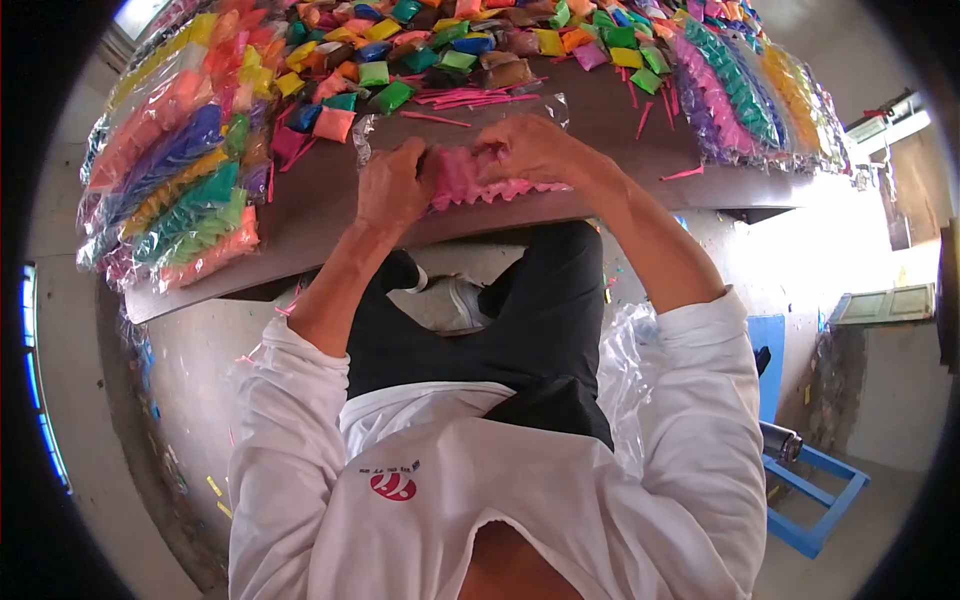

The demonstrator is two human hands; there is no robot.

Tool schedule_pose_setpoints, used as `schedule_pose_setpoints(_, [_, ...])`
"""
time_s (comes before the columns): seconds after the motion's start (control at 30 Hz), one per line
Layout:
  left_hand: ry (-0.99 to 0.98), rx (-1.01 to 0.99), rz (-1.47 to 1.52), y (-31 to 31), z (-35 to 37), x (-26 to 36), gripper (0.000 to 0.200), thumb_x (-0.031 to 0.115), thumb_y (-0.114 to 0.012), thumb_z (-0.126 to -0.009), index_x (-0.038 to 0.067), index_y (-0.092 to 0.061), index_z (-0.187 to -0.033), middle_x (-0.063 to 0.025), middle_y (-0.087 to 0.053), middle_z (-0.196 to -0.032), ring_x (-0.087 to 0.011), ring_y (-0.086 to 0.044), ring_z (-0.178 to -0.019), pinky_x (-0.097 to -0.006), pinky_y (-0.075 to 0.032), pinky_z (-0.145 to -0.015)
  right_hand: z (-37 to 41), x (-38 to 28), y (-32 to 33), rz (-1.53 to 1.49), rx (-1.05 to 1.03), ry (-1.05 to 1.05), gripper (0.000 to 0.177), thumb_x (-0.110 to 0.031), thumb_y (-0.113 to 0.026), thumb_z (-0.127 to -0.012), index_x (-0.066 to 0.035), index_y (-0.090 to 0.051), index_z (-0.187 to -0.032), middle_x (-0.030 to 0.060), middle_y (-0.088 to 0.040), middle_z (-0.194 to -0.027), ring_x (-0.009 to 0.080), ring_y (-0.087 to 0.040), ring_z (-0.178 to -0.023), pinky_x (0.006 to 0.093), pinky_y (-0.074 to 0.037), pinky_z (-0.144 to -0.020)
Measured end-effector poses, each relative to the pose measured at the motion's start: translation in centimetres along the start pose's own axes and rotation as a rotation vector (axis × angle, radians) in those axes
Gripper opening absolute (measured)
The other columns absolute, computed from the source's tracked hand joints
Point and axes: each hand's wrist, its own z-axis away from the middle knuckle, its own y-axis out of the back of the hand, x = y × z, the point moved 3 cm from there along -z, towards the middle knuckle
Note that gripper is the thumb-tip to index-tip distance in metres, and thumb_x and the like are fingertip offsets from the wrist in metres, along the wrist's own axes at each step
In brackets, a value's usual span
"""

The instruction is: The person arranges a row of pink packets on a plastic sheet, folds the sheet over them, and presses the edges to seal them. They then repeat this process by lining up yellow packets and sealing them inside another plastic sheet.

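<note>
A row of pink packets [460, 182] in clear plastic lies near the table's front edge, between my two hands. My left hand [398, 182] is closed at the left end of the row, its fingertips curled against the plastic. From the right, my right hand [530, 150] reaches over the pink row with bent fingers pinched on it. Clear film [364, 138] sticks up behind the left hand, and more shows past the right hand. The exact grip of the fingertips is partly hidden.
Loose coloured packets [440, 50] are heaped at the back of the dark table [310, 220]. Pink sticks [475, 98] lie before them. Filled clear bags stand in stacks at left [190, 180] and right [735, 95]. A blue stool [815, 500] stands on the floor at right.
</note>
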Motion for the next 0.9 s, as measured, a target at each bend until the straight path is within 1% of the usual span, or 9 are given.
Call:
schedule_pose_setpoints(0.07, [0.017, -0.022, -0.020, -0.2, 0.0, -0.2, 0.027, 0.028, -0.061, -0.092, 0.004, -0.055, -0.081, -0.0208, -0.061, -0.067, -0.0436, -0.062, -0.068, -0.0501, -0.046, -0.059, -0.5, 0.3, 0.0, -0.021, -0.069, -0.033, 0.067, -0.043, -0.078, -0.071, -0.004, -0.062, -0.123, 0.0188, -0.067, -0.107, 0.0301, -0.064, -0.096, 0.0404, -0.049, -0.082])
schedule_pose_setpoints(0.13, [0.043, -0.051, -0.020, -0.2, -0.1, -0.2, 0.027, 0.028, -0.060, -0.092, 0.004, -0.056, -0.080, -0.0204, -0.063, -0.070, -0.0434, -0.062, -0.072, -0.0516, -0.047, -0.063, -0.8, 0.8, -0.1, -0.054, -0.094, -0.033, 0.068, -0.043, -0.079, -0.071, -0.004, -0.061, -0.124, 0.0192, -0.067, -0.108, 0.0294, -0.065, -0.096, 0.0402, -0.049, -0.082])
schedule_pose_setpoints(0.23, [0.015, -0.032, 0.000, 0.0, -0.1, 0.0, 0.024, 0.026, -0.059, -0.091, 0.005, -0.056, -0.080, -0.0209, -0.063, -0.071, -0.0438, -0.062, -0.073, -0.0526, -0.048, -0.066, -0.7, 1.1, 0.1, -0.143, 0.127, 0.091, 0.066, -0.041, -0.079, -0.071, -0.005, -0.061, -0.124, 0.0174, -0.068, -0.104, 0.0272, -0.065, -0.091, 0.0388, -0.050, -0.079])
schedule_pose_setpoints(0.33, [0.023, -0.026, -0.013, -0.2, 0.2, -0.2, 0.022, 0.023, -0.059, -0.090, 0.004, -0.055, -0.079, -0.0216, -0.063, -0.072, -0.0437, -0.062, -0.074, -0.0529, -0.048, -0.066, -1.5, 0.1, 0.2, -0.153, 0.159, 0.151, 0.065, -0.039, -0.079, -0.071, -0.007, -0.061, -0.125, 0.0149, -0.069, -0.100, 0.0254, -0.065, -0.088, 0.0372, -0.050, -0.077])
schedule_pose_setpoints(0.43, [0.012, -0.033, 0.013, -0.2, -0.1, -0.2, 0.021, 0.021, -0.059, -0.090, 0.004, -0.055, -0.079, -0.0217, -0.063, -0.072, -0.0431, -0.062, -0.073, -0.0529, -0.048, -0.067, -2.2, -2.2, 0.5, 0.081, -0.090, 0.040, 0.065, -0.037, -0.079, -0.069, -0.010, -0.061, -0.125, 0.0128, -0.069, -0.099, 0.0239, -0.065, -0.090, 0.0363, -0.050, -0.076])
schedule_pose_setpoints(0.53, [-0.011, -0.037, 0.026, 0.2, 0.0, 0.0, 0.021, 0.020, -0.058, -0.090, 0.004, -0.055, -0.078, -0.0216, -0.063, -0.072, -0.0430, -0.062, -0.071, -0.0529, -0.048, -0.066, -3.2, -1.6, -0.2, -0.046, -0.263, -0.057, 0.063, -0.035, -0.079, -0.068, -0.013, -0.062, -0.124, 0.0113, -0.068, -0.095, 0.0227, -0.064, -0.086, 0.0366, -0.049, -0.075])
schedule_pose_setpoints(0.63, [-0.039, -0.004, 0.055, 0.4, 0.0, 0.3, 0.021, 0.020, -0.058, -0.091, 0.004, -0.055, -0.077, -0.0218, -0.062, -0.070, -0.0437, -0.061, -0.069, -0.0524, -0.047, -0.065, -2.4, -2.5, 0.4, -0.134, -0.137, 0.041, 0.057, -0.033, -0.079, -0.067, -0.013, -0.065, -0.118, 0.0089, -0.067, -0.090, 0.0215, -0.061, -0.080, 0.0362, -0.047, -0.071])
schedule_pose_setpoints(0.73, [-0.033, -0.013, 0.091, 0.2, 0.0, 0.3, 0.023, 0.020, -0.057, -0.092, 0.004, -0.054, -0.076, -0.0219, -0.062, -0.069, -0.0439, -0.060, -0.069, -0.0522, -0.047, -0.065, -2.9, -2.4, -0.2, -0.114, -0.142, 0.119, 0.054, -0.034, -0.079, -0.067, -0.012, -0.067, -0.115, 0.0078, -0.066, -0.088, 0.0209, -0.058, -0.078, 0.0360, -0.046, -0.070])
schedule_pose_setpoints(0.9, [-0.028, -0.004, 0.059, 0.2, 0.2, 0.3, 0.024, 0.020, -0.058, -0.092, 0.004, -0.054, -0.075, -0.0213, -0.062, -0.069, -0.0431, -0.060, -0.070, -0.0523, -0.046, -0.066, -4.0, -1.2, -1.1, -0.055, -0.350, -0.055, 0.057, -0.034, -0.077, -0.068, -0.012, -0.065, -0.119, 0.0112, -0.068, -0.096, 0.0219, -0.061, -0.085, 0.0367, -0.048, -0.076])
